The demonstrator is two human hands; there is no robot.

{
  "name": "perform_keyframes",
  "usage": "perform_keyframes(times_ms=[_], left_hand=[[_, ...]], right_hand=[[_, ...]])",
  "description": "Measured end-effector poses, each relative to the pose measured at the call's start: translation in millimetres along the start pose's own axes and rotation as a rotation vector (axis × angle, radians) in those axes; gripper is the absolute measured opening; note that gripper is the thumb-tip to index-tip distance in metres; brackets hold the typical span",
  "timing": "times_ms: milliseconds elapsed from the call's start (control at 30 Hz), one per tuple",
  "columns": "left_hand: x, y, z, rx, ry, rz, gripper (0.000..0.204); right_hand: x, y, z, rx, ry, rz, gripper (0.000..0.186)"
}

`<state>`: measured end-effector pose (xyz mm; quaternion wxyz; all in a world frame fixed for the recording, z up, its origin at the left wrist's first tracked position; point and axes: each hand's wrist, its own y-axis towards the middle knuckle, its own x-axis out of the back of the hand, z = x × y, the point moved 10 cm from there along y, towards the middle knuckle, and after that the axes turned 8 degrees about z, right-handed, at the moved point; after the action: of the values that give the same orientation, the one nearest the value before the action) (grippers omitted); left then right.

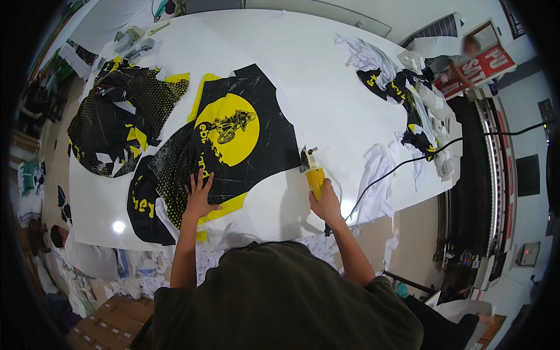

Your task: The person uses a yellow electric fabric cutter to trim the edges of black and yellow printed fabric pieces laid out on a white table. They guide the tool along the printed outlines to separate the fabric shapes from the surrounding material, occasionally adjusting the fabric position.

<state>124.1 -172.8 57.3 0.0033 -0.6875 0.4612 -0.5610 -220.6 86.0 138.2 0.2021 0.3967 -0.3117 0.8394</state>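
Observation:
My right hand [326, 204] is wrapped round a yellow handheld electric fabric cutter [315, 181]. The cutter's metal head stands at the right edge of a black and yellow printed fabric panel [271, 134], by its lower right corner. That panel lies flat and bears a yellow disc with a motorcycle rider. My left hand [200, 195] rests on the panel's lower left part, fingers spread. Under and beside it lies a dotted black piece [169, 186], with a smaller black piece [143, 210] with yellow lettering at its left.
A heap of black and yellow fabric [116, 122] covers the white table's [321, 76] left end. White and black scraps [408, 99] lie along the right side. A black power cord [408, 165] runs off to the right. A person [461, 73] stands beyond the far right corner.

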Motion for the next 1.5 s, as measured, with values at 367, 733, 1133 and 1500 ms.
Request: perform_keyframes(times_ms=[367, 733, 1133, 1500], left_hand=[[3.2, -0.1, 0.7, 0.014, -0.005, -0.011, 0.136], [-0.5, 1.7, 2.9, -0.002, -0.028, -0.012, 0.14], [-3.6, 1.1, 5.3, 0.017, -0.039, 0.028, 0.14], [-1.8, 0.3, 4.0, -0.011, -0.069, -0.011, 0.141]], right_hand=[[12.8, 62.9, 24.2, 0.048, -0.024, -0.058, 0.05], [24.5, 129.3, 37.7, 0.091, -0.054, -0.086, 0.052], [49.0, 152.9, 25.3, 0.178, -0.123, 0.147, 0.055], [66.0, 180.8, 14.5, 0.321, -0.197, 0.179, 0.059]])
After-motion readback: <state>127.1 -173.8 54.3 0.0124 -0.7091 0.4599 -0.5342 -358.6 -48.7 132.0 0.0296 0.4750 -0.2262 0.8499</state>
